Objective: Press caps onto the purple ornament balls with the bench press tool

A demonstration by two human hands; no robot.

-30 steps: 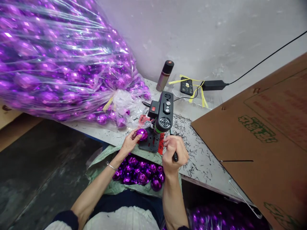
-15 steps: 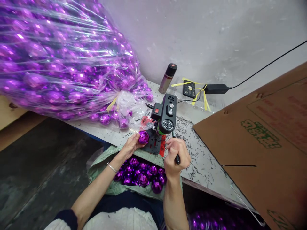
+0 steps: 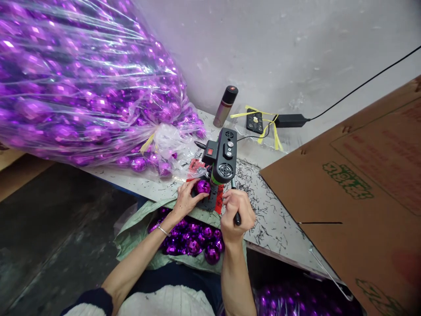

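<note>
My left hand [image 3: 187, 198] holds a shiny purple faceted ball [image 3: 203, 187] between thumb and fingers, over the base plate of a small black bench drill press [image 3: 225, 156]. The ball sits just to the lower left of the machine's head; whether a bit touches it is hidden. My right hand [image 3: 237, 215] is wrapped round the machine's black-ended lever [image 3: 237, 218]. Below the hands, a pale green sack [image 3: 138, 232] lies open with several purple balls [image 3: 194, 245] inside.
A big clear bag of purple balls [image 3: 82, 96] fills the left. Behind the machine stand a bottle [image 3: 225, 106], a phone [image 3: 254, 120] and a black power adapter [image 3: 291, 120]. Dark shavings litter the tabletop [image 3: 276, 232]. A cardboard box [image 3: 368, 188] rises at right.
My left hand has moved right, bringing the purple ball from the base plate's left edge in beneath the machine's head. My right hand keeps its grip on the lever. The view has shifted slightly.
</note>
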